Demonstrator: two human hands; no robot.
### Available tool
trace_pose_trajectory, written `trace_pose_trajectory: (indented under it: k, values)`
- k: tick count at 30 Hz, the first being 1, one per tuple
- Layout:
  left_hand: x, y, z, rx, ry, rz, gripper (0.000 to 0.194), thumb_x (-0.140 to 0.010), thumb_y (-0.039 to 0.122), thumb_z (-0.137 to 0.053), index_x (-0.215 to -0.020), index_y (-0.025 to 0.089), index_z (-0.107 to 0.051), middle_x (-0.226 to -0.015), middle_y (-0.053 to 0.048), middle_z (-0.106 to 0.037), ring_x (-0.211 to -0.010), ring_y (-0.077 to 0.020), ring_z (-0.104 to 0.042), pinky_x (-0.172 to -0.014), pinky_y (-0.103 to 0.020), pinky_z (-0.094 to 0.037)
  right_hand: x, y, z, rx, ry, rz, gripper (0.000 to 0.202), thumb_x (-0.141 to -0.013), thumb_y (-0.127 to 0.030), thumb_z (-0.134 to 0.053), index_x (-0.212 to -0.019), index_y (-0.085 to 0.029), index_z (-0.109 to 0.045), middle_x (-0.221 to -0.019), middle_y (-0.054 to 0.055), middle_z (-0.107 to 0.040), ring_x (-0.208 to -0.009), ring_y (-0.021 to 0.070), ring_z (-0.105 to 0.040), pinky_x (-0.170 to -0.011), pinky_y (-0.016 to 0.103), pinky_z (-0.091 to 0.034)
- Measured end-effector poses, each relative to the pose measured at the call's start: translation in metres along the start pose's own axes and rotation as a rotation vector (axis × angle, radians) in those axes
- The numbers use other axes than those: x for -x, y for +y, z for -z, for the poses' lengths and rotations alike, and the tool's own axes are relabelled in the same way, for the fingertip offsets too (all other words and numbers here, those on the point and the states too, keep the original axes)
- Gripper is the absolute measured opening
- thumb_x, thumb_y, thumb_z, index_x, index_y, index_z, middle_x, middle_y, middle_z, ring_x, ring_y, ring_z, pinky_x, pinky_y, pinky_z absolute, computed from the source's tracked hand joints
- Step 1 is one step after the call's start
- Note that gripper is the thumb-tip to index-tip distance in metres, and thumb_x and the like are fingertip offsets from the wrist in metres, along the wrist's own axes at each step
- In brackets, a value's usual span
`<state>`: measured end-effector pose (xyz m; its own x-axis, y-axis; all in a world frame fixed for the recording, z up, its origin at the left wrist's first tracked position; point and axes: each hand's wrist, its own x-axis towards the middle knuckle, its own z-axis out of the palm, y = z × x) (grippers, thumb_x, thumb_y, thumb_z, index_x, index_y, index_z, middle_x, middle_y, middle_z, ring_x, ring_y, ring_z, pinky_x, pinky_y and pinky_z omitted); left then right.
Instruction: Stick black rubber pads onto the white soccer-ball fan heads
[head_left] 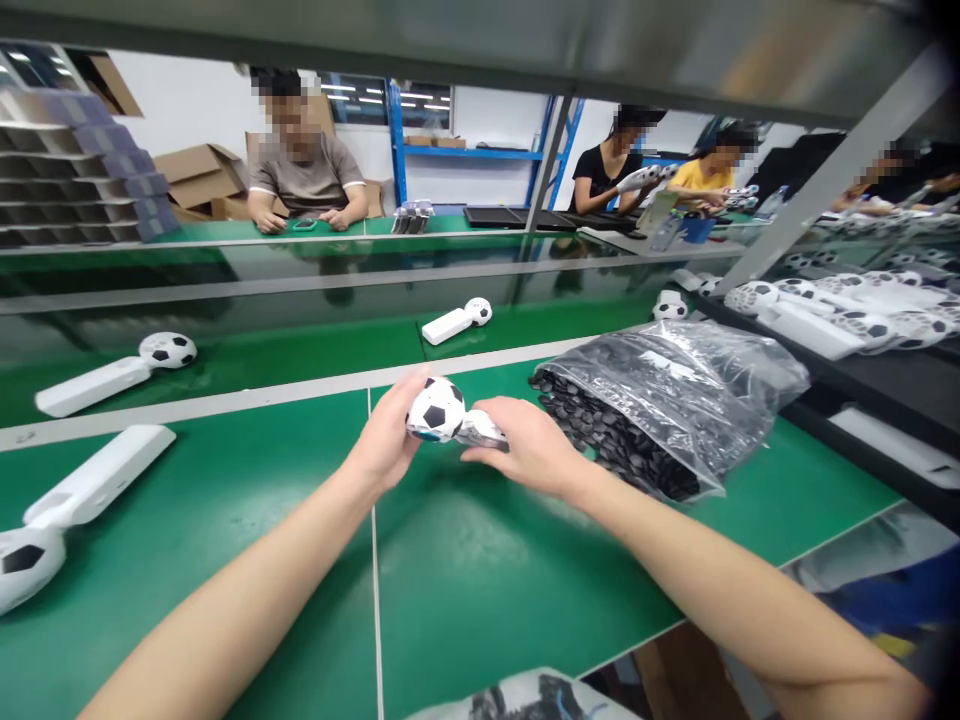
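Between my two hands, above the green mat, is a white device with a soccer-ball head. My left hand is wrapped round the ball's left side. On the right, my right hand grips the white handle, most of which its fingers hide. Just right of that hand lies a clear plastic bag, with many small black pieces spilling from its mouth. Another soccer-ball device rests on the mat at the far left.
Two similar devices, one at left and one in the middle, lie on the green strip beyond the pale rail. More are heaped on a black rack at right. Several people sit across the line. A metal shelf hangs overhead.
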<state>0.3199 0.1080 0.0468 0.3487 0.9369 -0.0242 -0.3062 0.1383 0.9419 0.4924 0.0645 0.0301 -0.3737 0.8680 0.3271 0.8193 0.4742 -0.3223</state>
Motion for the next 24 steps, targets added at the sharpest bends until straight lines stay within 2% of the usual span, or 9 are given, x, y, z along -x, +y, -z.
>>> trace_pose_trajectory:
  k: [2, 4, 6, 9, 11, 15, 18, 21, 24]
  values:
    - [0.007, 0.005, -0.007, 0.013, 0.049, -0.157, 0.039, -0.076, 0.052, -0.049, -0.083, 0.015, -0.059, -0.076, -0.002, -0.058, -0.063, -0.0113, -0.054, -0.052, -0.021, -0.042, 0.004, -0.015, -0.002, 0.046, 0.066, -0.016, 0.034, -0.077, -0.046, -0.054, -0.091, -0.016, -0.053, -0.084, 0.008, -0.059, -0.08, 0.022, -0.053, -0.067, 0.032, -0.039]
    - [0.013, 0.01, -0.012, -0.01, 0.049, -0.275, 0.043, -0.078, 0.055, -0.045, -0.08, 0.015, -0.06, -0.075, -0.003, -0.058, -0.064, -0.0128, -0.055, -0.056, -0.023, -0.044, 0.007, -0.028, -0.004, 0.044, 0.094, -0.023, 0.035, -0.077, -0.046, -0.054, -0.093, -0.015, -0.051, -0.083, 0.009, -0.058, -0.078, 0.023, -0.053, -0.067, 0.035, -0.04]
    - [0.019, 0.011, -0.015, -0.049, 0.029, -0.317, 0.045, -0.08, 0.055, -0.041, -0.076, 0.014, -0.059, -0.073, -0.004, -0.058, -0.064, -0.0132, -0.055, -0.058, -0.025, -0.044, 0.009, -0.038, -0.003, -0.074, 0.114, -0.048, 0.046, -0.072, -0.049, -0.059, -0.101, -0.015, -0.047, -0.09, 0.009, -0.057, -0.081, 0.0228, -0.054, -0.067, 0.035, -0.043]
    - [0.025, 0.007, -0.018, -0.133, 0.029, -0.289, 0.047, -0.083, 0.055, -0.034, -0.076, 0.015, -0.058, -0.073, -0.004, -0.059, -0.064, -0.014, -0.055, -0.059, -0.026, -0.044, 0.011, -0.048, 0.003, -0.294, 0.177, -0.121, 0.067, -0.064, -0.052, -0.065, -0.116, -0.019, -0.037, -0.107, 0.01, -0.052, -0.091, 0.0221, -0.054, -0.071, 0.034, -0.047]
    - [0.028, 0.001, -0.019, -0.228, 0.043, -0.326, 0.048, -0.084, 0.055, -0.031, -0.079, 0.016, -0.058, -0.076, -0.004, -0.059, -0.066, -0.0148, -0.055, -0.06, -0.027, -0.044, 0.013, -0.052, 0.006, -0.343, 0.216, -0.143, 0.066, -0.064, -0.048, -0.066, -0.116, -0.022, -0.036, -0.11, 0.009, -0.051, -0.094, 0.022, -0.054, -0.072, 0.034, -0.048]
    - [0.036, -0.01, -0.02, -0.48, 0.0, -0.639, 0.044, -0.081, 0.058, -0.035, -0.083, 0.02, -0.059, -0.087, -0.005, -0.055, -0.085, -0.0194, -0.053, -0.075, -0.033, -0.043, 0.023, -0.06, 0.008, -0.341, 0.25, -0.102, 0.059, -0.069, -0.036, -0.064, -0.117, -0.024, -0.033, -0.108, 0.008, -0.052, -0.093, 0.0219, -0.054, -0.073, 0.035, -0.05]
    - [0.039, -0.014, -0.021, -0.518, -0.088, -0.839, 0.048, -0.076, 0.063, -0.039, -0.086, 0.021, -0.058, -0.087, -0.005, -0.052, -0.087, -0.0211, -0.051, -0.079, -0.037, -0.042, 0.031, -0.065, 0.005, -0.288, 0.286, -0.066, 0.059, -0.071, -0.027, -0.06, -0.121, -0.022, -0.027, -0.11, 0.011, -0.05, -0.096, 0.0243, -0.053, -0.076, 0.038, -0.049]
    - [0.039, -0.015, -0.024, -0.557, -0.127, -0.946, 0.05, -0.076, 0.064, -0.039, -0.088, 0.02, -0.058, -0.083, -0.005, -0.05, -0.081, -0.0199, -0.05, -0.074, -0.037, -0.042, 0.036, -0.068, 0.002, -0.246, 0.282, -0.103, 0.058, -0.068, -0.021, -0.058, -0.117, -0.019, -0.027, -0.103, 0.012, -0.051, -0.089, 0.0248, -0.053, -0.069, 0.038, -0.05]
    - [0.039, -0.014, -0.028, -0.612, -0.13, -0.987, 0.041, -0.079, 0.056, -0.043, -0.086, 0.018, -0.057, -0.079, -0.005, -0.051, -0.077, -0.0184, -0.049, -0.069, -0.036, -0.042, 0.038, -0.069, 0.001, -0.246, 0.277, -0.117, 0.056, -0.066, -0.019, -0.056, -0.115, -0.019, -0.027, -0.101, 0.012, -0.05, -0.087, 0.0243, -0.052, -0.068, 0.037, -0.05]
